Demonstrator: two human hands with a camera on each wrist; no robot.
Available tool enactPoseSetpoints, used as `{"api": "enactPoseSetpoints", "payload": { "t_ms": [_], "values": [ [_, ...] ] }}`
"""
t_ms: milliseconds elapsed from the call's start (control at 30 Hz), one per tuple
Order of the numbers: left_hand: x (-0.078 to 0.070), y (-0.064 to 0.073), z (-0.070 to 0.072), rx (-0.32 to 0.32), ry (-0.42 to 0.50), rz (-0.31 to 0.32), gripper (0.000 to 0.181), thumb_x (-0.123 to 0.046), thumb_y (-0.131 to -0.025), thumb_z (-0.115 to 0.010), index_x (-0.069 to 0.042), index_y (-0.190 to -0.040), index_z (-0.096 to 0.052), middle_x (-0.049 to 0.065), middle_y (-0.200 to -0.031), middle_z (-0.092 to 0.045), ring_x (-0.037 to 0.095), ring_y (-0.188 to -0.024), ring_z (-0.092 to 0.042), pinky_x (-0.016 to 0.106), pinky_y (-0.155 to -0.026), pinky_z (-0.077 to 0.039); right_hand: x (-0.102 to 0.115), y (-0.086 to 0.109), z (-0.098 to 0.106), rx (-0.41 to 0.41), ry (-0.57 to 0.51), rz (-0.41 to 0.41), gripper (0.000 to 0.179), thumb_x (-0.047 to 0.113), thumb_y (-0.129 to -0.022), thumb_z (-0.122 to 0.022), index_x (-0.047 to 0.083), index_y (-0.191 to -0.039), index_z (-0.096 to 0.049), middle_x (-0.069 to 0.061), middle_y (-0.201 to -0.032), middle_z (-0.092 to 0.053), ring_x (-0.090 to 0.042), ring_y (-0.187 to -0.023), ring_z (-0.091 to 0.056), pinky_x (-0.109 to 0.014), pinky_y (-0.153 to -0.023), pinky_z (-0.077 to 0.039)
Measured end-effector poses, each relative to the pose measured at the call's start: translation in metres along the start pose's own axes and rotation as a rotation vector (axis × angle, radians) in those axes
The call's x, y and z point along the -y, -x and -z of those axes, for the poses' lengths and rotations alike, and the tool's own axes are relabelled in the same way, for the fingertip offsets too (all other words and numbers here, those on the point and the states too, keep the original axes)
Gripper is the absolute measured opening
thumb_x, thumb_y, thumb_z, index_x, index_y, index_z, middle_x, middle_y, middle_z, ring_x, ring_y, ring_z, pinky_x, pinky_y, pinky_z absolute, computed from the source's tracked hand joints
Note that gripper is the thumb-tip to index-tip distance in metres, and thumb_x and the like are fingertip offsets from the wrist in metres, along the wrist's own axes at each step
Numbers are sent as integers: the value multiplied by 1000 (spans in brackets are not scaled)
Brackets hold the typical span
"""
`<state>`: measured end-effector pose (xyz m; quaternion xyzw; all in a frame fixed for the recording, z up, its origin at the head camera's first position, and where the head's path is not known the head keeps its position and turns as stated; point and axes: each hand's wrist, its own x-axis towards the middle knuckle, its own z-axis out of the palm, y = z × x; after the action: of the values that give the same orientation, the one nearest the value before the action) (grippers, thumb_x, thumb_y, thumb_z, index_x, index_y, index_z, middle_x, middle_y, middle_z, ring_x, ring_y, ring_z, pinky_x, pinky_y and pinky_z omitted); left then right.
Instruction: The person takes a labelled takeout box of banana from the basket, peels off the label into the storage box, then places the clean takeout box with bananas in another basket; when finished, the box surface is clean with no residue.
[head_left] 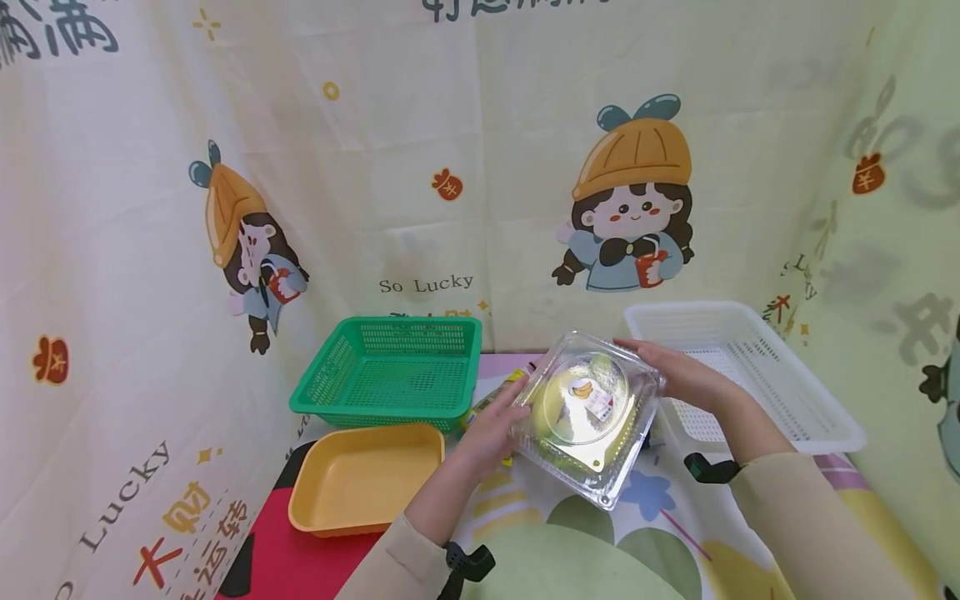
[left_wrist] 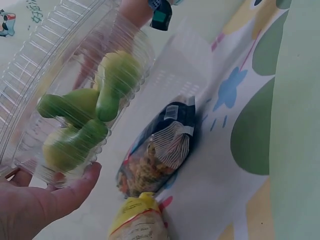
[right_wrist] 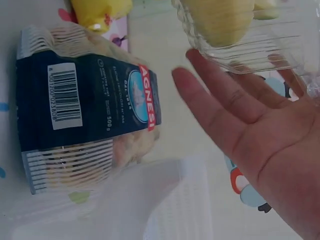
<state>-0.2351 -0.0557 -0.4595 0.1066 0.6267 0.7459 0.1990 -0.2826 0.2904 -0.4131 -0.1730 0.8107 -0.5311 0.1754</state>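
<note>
A clear plastic clamshell box (head_left: 585, 467) is held tilted above the table, with a banana sticker on its lid. Yellow-green, pear-shaped pieces (left_wrist: 70, 150) show through its side. My left hand (head_left: 487, 429) grips the box at its left edge, thumb low on the side in the left wrist view. At the far right corner my right hand (head_left: 693, 379) touches it with fingers extended, its thumb hidden. Below the box lies a bag of Agnesi pasta (right_wrist: 80, 95) with a dark blue label, mostly hidden in the head view. A yellow-topped packet (left_wrist: 140, 217) lies beside the bag.
A green mesh basket (head_left: 386, 415) stands at the back left, with an orange-yellow tray (head_left: 367, 525) in front of it. The white basket (head_left: 813, 400) stands at the right, partly behind my right hand. A patterned cloth (head_left: 435, 242) hangs behind the table.
</note>
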Motion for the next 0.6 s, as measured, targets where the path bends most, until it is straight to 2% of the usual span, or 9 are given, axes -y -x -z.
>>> {"api": "enactPoseSetpoints", "payload": {
  "t_ms": [133, 333, 500, 600],
  "values": [
    [1, 1, 3, 28, -7, -11, 56, -28, -99, -54, -38, -151, -37, 3, -160, -32, 21, -121, -58, 39, -99, -51, -2, 1, -2, 3, -17, -16, 55, 45, -105, -39, 26, -156, -32, -12, -164, -25, -45, -149, -19, -69, -106, -36],
    [0, 1, 6, 67, -10, 3, 61, -36, -98, -58, -34, -154, -34, 2, -160, -32, 22, -123, -58, 41, -102, -50, -4, 4, -10, -69, -32, -26, 56, 47, -103, -43, 24, -153, -37, -13, -161, -31, -43, -146, -28, -65, -104, -41],
    [1, 0, 10, 50, 37, -13, 63, -41, -100, -55, -30, -156, -29, 4, -157, -38, 27, -131, -53, 46, -106, -46, -5, 8, -17, -132, -43, -34, 57, 49, -102, -43, 24, -153, -37, -12, -162, -29, -44, -147, -24, -69, -103, -39],
    [0, 1, 11, 23, 53, -48, 66, -44, -102, -48, -25, -159, -21, 6, -157, -38, 32, -140, -44, 53, -111, -39, -7, 12, -19, -157, -74, -35, 59, 49, -103, -42, 21, -154, -35, -13, -163, -25, -44, -149, -18, -72, -104, -35]
  ]
}}
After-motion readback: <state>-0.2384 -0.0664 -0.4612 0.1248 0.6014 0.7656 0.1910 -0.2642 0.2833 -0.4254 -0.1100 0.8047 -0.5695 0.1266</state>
